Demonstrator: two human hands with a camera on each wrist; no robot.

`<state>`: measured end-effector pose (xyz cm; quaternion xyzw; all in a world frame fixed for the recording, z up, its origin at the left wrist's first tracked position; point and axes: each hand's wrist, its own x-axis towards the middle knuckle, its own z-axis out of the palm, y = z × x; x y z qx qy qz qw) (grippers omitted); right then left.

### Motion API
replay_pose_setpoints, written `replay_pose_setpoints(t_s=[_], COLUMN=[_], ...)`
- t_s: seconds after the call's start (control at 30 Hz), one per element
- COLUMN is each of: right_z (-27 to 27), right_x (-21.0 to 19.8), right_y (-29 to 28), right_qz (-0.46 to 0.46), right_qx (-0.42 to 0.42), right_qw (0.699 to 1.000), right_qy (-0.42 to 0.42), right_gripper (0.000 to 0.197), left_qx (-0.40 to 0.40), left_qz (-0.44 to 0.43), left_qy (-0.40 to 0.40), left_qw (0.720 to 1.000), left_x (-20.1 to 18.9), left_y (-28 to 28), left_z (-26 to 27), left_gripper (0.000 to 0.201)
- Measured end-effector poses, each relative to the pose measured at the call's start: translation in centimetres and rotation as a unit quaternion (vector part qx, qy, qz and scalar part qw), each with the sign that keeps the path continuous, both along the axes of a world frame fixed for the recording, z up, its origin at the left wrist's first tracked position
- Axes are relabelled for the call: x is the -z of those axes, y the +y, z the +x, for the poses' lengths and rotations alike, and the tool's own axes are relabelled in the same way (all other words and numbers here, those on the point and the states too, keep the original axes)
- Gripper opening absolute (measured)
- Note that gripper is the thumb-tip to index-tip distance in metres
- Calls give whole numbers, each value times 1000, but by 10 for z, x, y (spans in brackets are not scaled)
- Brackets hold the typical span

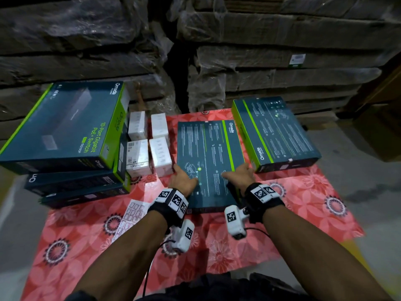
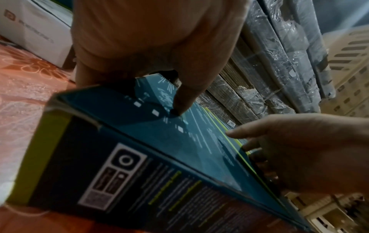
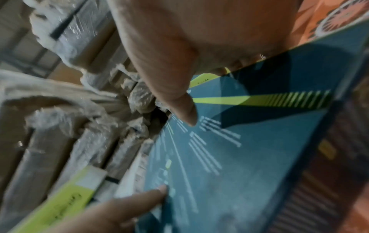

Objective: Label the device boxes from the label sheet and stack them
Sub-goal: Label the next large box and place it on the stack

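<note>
Box [image 1: 208,161], teal with a green stripe, lies back-face up at the centre of the red mat [image 1: 303,205], gripped at its near end by both hands. At 9 o'clock: a stack [image 1: 65,135] of three like boxes, slightly fanned. At 7 o'clock, on the mat: the label sheet [image 1: 132,216], flat, untouched. Between stack and box: four small white boxes [image 1: 149,144] in a square. Left hand [image 1: 182,181] grips the box's left edge, thumb flat on the top face, fingers curled over the side. Right hand [image 1: 240,173] mirrors it on the right edge, thumb on top, fingers wrapped down the side. At 2 o'clock: a second teal box [image 1: 275,131], also face down, just beside the first. Handling, as judged: stiff card, smooth print that may slip under dry fingers, moderate weight; the long flat shape favours a two-handed hold at opposite long edges, kept level so the contents do not shift.
</note>
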<state>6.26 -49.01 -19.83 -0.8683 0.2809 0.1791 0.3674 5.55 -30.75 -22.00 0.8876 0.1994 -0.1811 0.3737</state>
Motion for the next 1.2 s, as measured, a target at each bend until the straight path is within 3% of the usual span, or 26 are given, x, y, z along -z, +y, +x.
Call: replay_pose_setpoints(t_s=[0.17, 0.37, 0.47, 0.57, 0.7, 0.83, 0.93, 1.07, 1.2], right_z=[8, 22, 17, 9, -4, -24, -38, -51, -57], right_x=[6, -6, -7, -15, -28, -26, -19, -7, 5], right_y=[7, 4, 10, 32, 76, 127, 155, 179, 196], right_qz=[-51, -74, -130, -137, -65, -20, -22, -48, -77], right_qx=[-29, -52, -89, -158, -267, -363, -410, -460, -470], right_qw=[998, 996, 986, 973, 942, 904, 890, 867, 865], right_qy=[-16, -24, -47, -96, -194, -224, -196, -187, -157], right_gripper=[105, 103, 83, 61, 38, 18, 18, 24, 26], left_qx=[23, 60, 122, 149, 189, 186, 188, 242, 292], left_qz=[44, 70, 129, 236, 322, 319, 313, 326, 314], left_qy=[-2, -17, -76, -162, -181, -136, -110, -120, -140], left_qw=[999, 996, 981, 947, 910, 919, 924, 906, 893], left_x=[7, -5, -14, -24, -36, -27, -21, -9, 5], left_y=[-2, -2, 8, 28, 63, 112, 146, 179, 194], left_z=[7, 12, -2, -22, -49, -69, -81, -94, -95], left_gripper=[88, 84, 49, 18, 23, 17, 19, 21, 29])
